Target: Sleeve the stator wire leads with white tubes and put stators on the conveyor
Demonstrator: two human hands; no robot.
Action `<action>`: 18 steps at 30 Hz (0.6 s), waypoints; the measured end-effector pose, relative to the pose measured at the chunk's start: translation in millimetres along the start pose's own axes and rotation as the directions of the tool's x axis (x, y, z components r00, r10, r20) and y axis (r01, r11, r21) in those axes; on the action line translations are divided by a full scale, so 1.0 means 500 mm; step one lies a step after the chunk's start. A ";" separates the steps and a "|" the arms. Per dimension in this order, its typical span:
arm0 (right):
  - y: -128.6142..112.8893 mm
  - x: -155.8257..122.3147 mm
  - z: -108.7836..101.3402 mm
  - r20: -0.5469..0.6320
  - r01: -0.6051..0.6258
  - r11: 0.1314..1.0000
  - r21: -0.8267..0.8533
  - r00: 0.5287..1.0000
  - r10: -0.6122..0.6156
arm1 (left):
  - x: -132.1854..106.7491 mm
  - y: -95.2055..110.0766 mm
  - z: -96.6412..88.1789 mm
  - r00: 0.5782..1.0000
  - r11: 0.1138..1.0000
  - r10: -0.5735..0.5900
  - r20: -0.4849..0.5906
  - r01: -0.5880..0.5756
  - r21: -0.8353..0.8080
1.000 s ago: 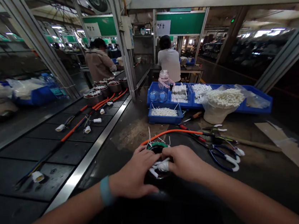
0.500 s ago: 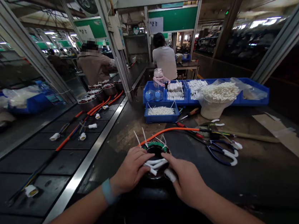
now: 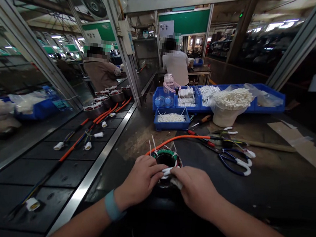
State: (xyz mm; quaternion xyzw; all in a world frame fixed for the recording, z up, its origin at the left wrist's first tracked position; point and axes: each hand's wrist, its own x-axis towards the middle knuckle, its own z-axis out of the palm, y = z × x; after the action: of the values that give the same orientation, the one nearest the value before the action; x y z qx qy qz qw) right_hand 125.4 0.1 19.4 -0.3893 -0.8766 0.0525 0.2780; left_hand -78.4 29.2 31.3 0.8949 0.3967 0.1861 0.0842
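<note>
A round motor stator (image 3: 167,158) with green and red windings lies on the dark workbench just in front of me. An orange cable (image 3: 186,137) runs from it to the right. My left hand (image 3: 138,181) curls against the stator's near left rim, fingers closed on the white sleeved wires (image 3: 167,171). My right hand (image 3: 197,191) presses in from the right, fingers pinched on the same white wires. Thin white ties stick up from the far rim.
Blue-handled scissors (image 3: 235,162) and red-handled tools lie to the right. Blue bins (image 3: 171,121) of white parts and a bucket (image 3: 228,103) of white tubes stand behind. A conveyor (image 3: 65,150) with stators and orange cables runs on the left. Two people work farther back.
Both hands have shifted around the stator's near rim. The right hand drew back toward me half a second ago and has now closed in on the white wires again.
</note>
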 end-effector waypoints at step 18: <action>0.061 0.035 -0.011 0.221 0.062 0.994 -0.087 0.974 -0.042 | -0.009 0.012 0.025 0.991 0.993 0.095 -0.092 -0.087 0.085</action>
State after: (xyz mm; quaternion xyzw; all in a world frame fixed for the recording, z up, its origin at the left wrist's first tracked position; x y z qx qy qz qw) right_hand 138.7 33.2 22.5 -0.3706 -0.9133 0.0469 0.1624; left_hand -72.3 21.7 20.3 0.9049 0.3661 0.2163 0.0204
